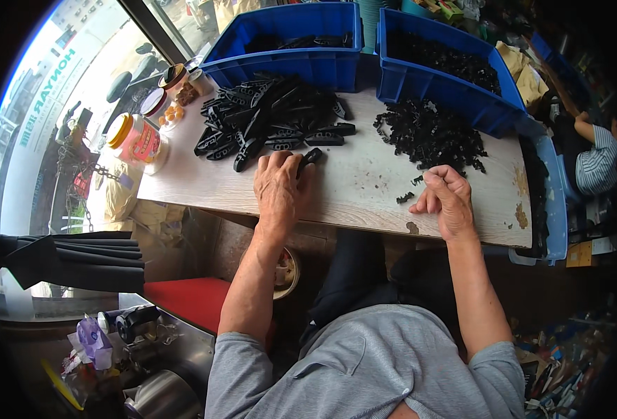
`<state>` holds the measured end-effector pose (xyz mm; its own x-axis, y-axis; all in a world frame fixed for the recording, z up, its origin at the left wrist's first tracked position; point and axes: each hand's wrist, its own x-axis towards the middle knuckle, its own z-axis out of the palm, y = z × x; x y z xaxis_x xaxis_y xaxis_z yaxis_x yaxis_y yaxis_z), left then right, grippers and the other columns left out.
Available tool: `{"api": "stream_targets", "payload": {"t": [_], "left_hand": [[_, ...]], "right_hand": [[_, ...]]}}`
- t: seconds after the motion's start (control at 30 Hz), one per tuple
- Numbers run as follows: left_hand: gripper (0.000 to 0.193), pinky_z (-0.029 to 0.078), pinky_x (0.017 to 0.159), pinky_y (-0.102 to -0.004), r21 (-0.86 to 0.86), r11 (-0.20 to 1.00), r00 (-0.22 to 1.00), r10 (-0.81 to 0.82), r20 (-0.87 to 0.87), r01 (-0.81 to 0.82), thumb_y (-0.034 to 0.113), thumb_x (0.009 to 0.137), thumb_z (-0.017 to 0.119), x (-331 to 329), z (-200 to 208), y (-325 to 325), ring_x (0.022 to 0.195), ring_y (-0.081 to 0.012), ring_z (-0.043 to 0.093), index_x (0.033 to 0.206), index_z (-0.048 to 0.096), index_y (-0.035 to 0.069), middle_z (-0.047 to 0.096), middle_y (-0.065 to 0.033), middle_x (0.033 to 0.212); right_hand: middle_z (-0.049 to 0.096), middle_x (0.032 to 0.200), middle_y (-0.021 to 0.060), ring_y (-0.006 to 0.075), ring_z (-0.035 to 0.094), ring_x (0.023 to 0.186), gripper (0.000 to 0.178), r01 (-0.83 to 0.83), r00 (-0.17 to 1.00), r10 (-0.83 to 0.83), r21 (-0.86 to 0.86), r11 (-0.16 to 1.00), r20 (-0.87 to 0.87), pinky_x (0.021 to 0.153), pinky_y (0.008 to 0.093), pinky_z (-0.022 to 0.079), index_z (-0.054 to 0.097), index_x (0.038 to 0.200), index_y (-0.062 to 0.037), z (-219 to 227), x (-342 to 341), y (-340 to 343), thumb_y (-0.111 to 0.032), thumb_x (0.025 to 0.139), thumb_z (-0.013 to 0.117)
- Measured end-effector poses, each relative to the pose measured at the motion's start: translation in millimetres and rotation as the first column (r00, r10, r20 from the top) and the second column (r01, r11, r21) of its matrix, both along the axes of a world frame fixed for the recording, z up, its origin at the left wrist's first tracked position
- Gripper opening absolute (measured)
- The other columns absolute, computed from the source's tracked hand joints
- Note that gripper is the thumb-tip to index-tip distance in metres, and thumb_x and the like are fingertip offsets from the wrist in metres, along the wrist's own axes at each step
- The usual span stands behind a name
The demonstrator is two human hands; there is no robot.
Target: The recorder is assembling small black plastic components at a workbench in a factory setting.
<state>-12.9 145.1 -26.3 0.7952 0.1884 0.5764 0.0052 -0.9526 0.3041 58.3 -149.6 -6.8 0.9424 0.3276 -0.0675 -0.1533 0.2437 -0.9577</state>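
Note:
My left hand (277, 187) is closed around a long black plastic part (310, 158) at the table's near side, its far end sticking out past the fingers. Just beyond lies a heap of similar long black parts (266, 112). Further right, my right hand (449, 202) has thumb and fingers drawn together. A small black plastic piece (417, 180) sits at its fingertips; whether they grip it is unclear. Another small black piece (405, 199) lies nearby on the light wood-grain table (364, 181). Behind my right hand spreads a pile of small black pieces (430, 136).
Two blue bins stand at the back: the left bin (287, 64) holds long parts, the right bin (441, 82) small pieces. Plastic jars (137, 140) line the left edge. A light blue tub (558, 209) adjoins the right edge. Another person (597, 160) is at far right.

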Motion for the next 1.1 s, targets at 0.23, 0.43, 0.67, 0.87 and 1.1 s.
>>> {"api": "stream_targets", "payload": {"t": [0.23,0.43,0.67,0.87,1.1], "left_hand": [[0.024,0.049,0.074,-0.0394,-0.265,0.962,0.997,-0.055,0.050,0.066,0.018,0.082,0.073,-8,3,-16,0.084,-0.0303,0.060,0.102,0.069,0.005,0.065,-0.0110,0.092],[0.027,0.049,0.073,-0.0400,-0.091,0.996,1.000,-0.019,0.008,0.019,0.016,0.081,0.071,-8,2,-36,0.083,-0.0303,0.061,0.106,0.068,0.008,0.063,-0.0113,0.086],[0.027,0.050,0.069,-0.0435,-0.066,0.986,0.950,-0.163,-0.265,0.151,0.020,0.083,0.066,3,20,-64,0.074,-0.0344,0.063,0.105,0.064,0.007,0.063,-0.0151,0.077],[0.026,0.050,0.071,-0.0459,-0.173,0.941,0.872,-0.336,-0.354,0.292,0.021,0.082,0.066,7,31,-66,0.077,-0.0364,0.064,0.102,0.063,0.006,0.064,-0.0160,0.078],[0.028,0.049,0.075,-0.0429,-0.055,0.949,0.944,-0.314,-0.103,0.310,0.015,0.080,0.070,1,22,-65,0.077,-0.0358,0.058,0.104,0.063,0.004,0.064,-0.0142,0.082]], "right_hand": [[0.049,0.051,0.0003,0.0118,0.055,0.047,0.015,0.020,1.000,-0.020,0.002,1.000,0.016,0.052,0.0354,0.059,0.062,0.090,-0.0068,-2,1,-1,-0.020,0.089,0.069],[0.049,0.050,0.0003,0.0120,0.056,0.048,0.014,0.037,0.999,-0.037,-0.002,0.999,0.016,0.052,0.0358,0.059,0.063,0.090,-0.0073,-2,0,1,-0.020,0.089,0.069],[0.050,0.050,0.0002,0.0122,0.056,0.048,0.014,0.058,0.998,-0.058,0.008,0.998,0.006,0.053,0.0358,0.060,0.063,0.090,-0.0080,-3,-1,1,-0.020,0.089,0.069],[0.050,0.051,0.0000,0.0120,0.057,0.049,0.013,0.065,0.998,-0.066,0.013,0.998,0.017,0.056,0.0368,0.060,0.062,0.089,-0.0086,-4,-2,-2,-0.020,0.090,0.069],[0.050,0.051,0.0001,0.0127,0.057,0.049,0.012,0.090,0.996,-0.090,0.034,0.995,0.005,0.060,0.0392,0.060,0.063,0.090,-0.0090,1,-6,0,-0.020,0.090,0.068]]}}
